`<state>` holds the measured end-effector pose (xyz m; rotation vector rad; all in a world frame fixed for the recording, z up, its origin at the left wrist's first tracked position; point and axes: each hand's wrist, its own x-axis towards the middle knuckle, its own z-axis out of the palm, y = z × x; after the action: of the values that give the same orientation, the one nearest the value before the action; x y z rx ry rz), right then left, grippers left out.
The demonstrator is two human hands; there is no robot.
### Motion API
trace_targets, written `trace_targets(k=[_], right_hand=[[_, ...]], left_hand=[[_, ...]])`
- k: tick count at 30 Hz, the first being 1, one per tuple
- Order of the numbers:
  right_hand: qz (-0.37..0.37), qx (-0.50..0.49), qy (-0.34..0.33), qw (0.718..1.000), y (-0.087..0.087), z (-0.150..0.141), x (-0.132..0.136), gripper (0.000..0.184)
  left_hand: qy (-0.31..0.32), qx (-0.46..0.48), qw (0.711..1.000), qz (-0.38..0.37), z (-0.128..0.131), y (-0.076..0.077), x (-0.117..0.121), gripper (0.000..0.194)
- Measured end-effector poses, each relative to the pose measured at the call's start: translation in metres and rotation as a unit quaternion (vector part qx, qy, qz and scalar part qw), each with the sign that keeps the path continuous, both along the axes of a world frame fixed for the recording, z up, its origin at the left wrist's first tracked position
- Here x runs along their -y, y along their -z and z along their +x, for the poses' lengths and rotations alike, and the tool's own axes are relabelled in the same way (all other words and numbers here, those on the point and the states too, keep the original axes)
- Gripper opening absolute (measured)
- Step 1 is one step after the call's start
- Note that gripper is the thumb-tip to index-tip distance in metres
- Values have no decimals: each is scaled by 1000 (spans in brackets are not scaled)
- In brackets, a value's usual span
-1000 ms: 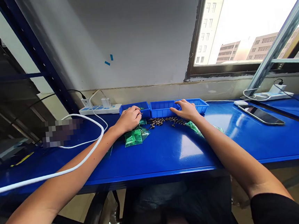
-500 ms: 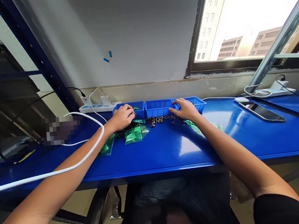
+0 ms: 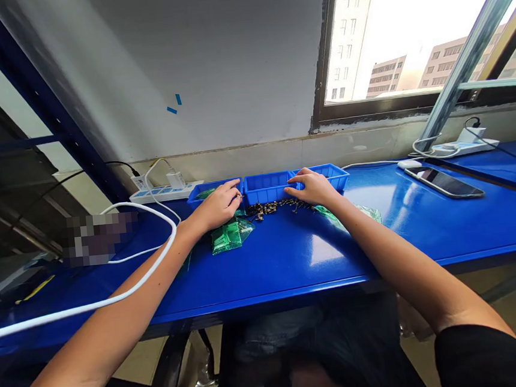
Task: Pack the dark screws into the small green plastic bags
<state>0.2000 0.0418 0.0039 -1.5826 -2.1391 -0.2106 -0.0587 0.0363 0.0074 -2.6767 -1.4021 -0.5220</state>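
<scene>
My left hand (image 3: 223, 205) hovers at the front right corner of the left blue bin (image 3: 194, 196). Its fingertips are pinched around something tiny that I cannot make out. My right hand (image 3: 313, 187) rests at the right blue bin (image 3: 337, 182), thumb and forefinger apart with nothing visible between them. The middle blue bin (image 3: 267, 196) sits between both hands. A loose pile of small metal screws (image 3: 259, 210) lies along its front. Below my left hand is a green plastic bag (image 3: 226, 237); another green bag (image 3: 327, 214) is partly hidden under my right forearm.
A white cable (image 3: 171, 237) arcs in front of my left forearm. Power strips stand along the wall at left (image 3: 167, 193) and right (image 3: 484, 145). A phone (image 3: 444, 182) lies on the blue table (image 3: 269, 277) to the right.
My left hand has shifted slightly left and then back right, now with its forefinger stretched further forward. My right hand stays by the bins. The camera view has turned a little.
</scene>
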Motion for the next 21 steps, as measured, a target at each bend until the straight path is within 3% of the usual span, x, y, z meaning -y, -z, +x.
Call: trace_targets(k=[6, 12, 21], right_hand=[[-11, 3, 0, 1000, -2, -5, 0, 34], [-15, 23, -11, 1000, -4, -9, 1, 33], [-10, 50, -20, 998, -2, -14, 7, 30]], left_hand=[[-8, -10, 1000, -13, 12, 0, -10, 34], [-44, -50, 998, -14, 17, 7, -1, 34], [-48, -45, 997, -35, 13, 5, 7, 34]])
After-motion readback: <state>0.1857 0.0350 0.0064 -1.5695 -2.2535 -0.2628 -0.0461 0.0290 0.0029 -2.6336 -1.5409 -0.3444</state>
